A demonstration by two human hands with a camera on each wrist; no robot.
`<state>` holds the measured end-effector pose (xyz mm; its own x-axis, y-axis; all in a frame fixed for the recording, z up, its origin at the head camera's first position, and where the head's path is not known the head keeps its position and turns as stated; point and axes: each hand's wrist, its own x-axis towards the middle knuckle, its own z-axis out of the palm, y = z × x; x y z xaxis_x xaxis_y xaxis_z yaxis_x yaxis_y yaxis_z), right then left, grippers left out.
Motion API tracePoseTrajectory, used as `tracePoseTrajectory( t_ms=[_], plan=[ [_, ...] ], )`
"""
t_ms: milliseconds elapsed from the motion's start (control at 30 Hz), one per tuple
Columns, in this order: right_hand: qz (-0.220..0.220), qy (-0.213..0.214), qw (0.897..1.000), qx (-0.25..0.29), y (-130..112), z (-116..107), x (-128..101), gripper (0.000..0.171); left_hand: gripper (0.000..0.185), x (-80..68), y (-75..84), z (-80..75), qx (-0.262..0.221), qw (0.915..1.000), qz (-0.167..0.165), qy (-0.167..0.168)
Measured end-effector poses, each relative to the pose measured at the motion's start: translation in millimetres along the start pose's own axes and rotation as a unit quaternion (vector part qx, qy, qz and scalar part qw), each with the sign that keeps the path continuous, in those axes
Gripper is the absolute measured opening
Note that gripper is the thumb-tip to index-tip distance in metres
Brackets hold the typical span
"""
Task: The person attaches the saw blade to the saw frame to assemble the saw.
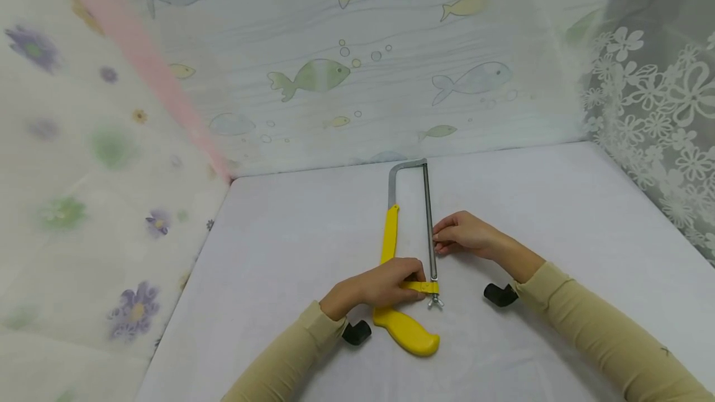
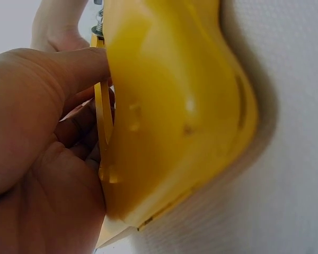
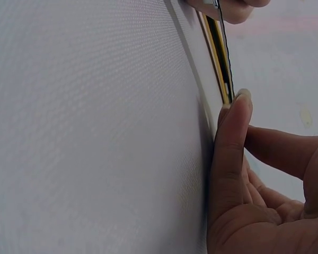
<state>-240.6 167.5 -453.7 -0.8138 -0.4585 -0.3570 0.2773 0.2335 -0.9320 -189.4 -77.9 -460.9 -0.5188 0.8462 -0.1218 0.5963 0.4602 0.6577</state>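
Observation:
A hacksaw (image 1: 410, 332) with a yellow handle and a grey metal bow lies flat on the white-covered table, its handle end nearer me. My left hand (image 1: 385, 283) grips the yellow frame just above the handle, thumb and fingers about the lower bracket (image 1: 427, 287). A wing nut (image 1: 436, 303) sticks out below that bracket. In the left wrist view the yellow handle (image 2: 180, 106) hides part of the fingers. Along the right side runs the dark blade (image 1: 429, 216). My right hand (image 1: 466, 234) has its fingertips against the blade's outer side, about midway.
The white cloth (image 1: 301, 222) covers the table, which meets a fish-patterned curtain (image 1: 380, 98) at the far edge. A flowered curtain (image 1: 84, 172) borders the left; a lace curtain (image 1: 659, 79) hangs on the right. Black wrist-worn pieces (image 1: 356, 332) sit beneath both sleeves.

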Motion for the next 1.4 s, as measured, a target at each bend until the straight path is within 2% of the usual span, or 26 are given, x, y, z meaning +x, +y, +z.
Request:
tracePoseTrajectory(
  t_ms=[300, 533, 767, 1167, 1400],
  plan=[
    [-0.017, 0.008, 1.000, -0.017, 0.1, 0.0, 0.0, 0.032, 0.013, 0.5, -0.5, -1.8, 0.004, 1.0000, -0.005, -0.003],
    [-0.047, 0.029, 0.995, -0.088, 1.7, 0.7, -9.6, 0.028, 0.014, -0.1, -1.7, 0.6, 0.001, 0.9999, -0.013, -0.007],
    [-0.048, 0.026, 0.987, -0.150, 2.1, 3.7, -27.5, 0.024, 0.014, -0.8, -1.7, 2.6, -0.002, 0.9999, -0.014, -0.008],
    [-0.038, -0.041, 0.984, -0.168, 9.9, 13.7, -52.3, 0.026, 0.014, -0.4, -1.8, 2.5, -0.002, 0.9998, -0.015, -0.013],
    [-0.040, -0.099, 0.982, -0.157, 11.7, 17.4, -66.4, 0.022, 0.013, -0.2, -2.3, 2.6, -0.007, 0.9999, -0.012, -0.009]
  ],
)
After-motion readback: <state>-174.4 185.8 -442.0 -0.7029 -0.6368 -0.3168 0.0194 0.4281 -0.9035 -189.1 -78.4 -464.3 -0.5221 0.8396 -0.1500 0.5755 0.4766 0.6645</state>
